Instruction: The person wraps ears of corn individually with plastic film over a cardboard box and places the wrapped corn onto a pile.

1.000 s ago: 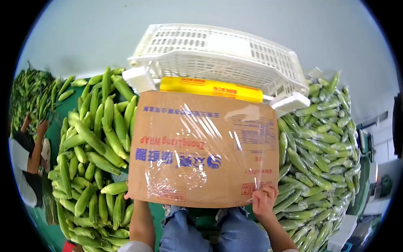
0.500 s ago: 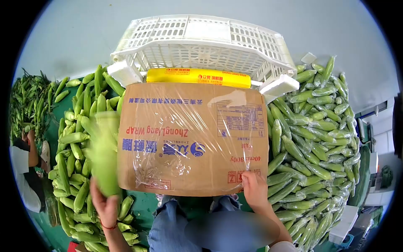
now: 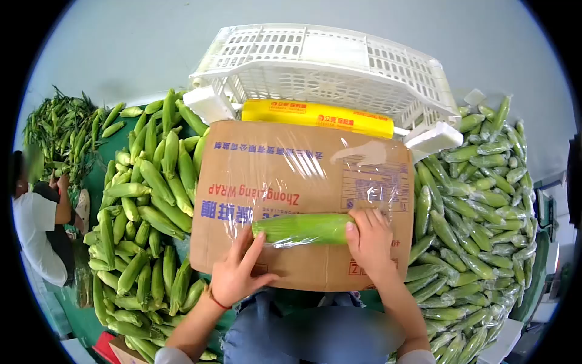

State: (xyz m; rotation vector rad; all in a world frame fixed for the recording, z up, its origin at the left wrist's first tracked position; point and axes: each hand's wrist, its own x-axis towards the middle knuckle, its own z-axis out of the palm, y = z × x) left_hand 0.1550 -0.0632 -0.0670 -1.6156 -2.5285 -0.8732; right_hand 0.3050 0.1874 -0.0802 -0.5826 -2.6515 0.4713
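A green ear of corn [image 3: 303, 229] lies crosswise on the clear film over a cardboard box [image 3: 242, 158] in front of me. My left hand [image 3: 235, 270], with a red string at the wrist, has its fingers apart at the corn's left end. My right hand [image 3: 370, 239] is closed round the corn's right end. Behind the box, a yellow roll of film [image 3: 318, 117] sits between two white blocks, one at the left [image 3: 209, 104] and one at the right [image 3: 433, 141].
A white plastic crate [image 3: 333, 54] stands behind the roll. Unwrapped corn [image 3: 154, 182] is heaped at the left, film-wrapped corn [image 3: 479, 212] at the right. Another person [image 3: 39, 224] sits at the far left beside more corn [image 3: 57, 130].
The ear of corn, blurred above my left hand at the box's left side, now lies on the box. My right hand has moved from the box's near edge up to the corn.
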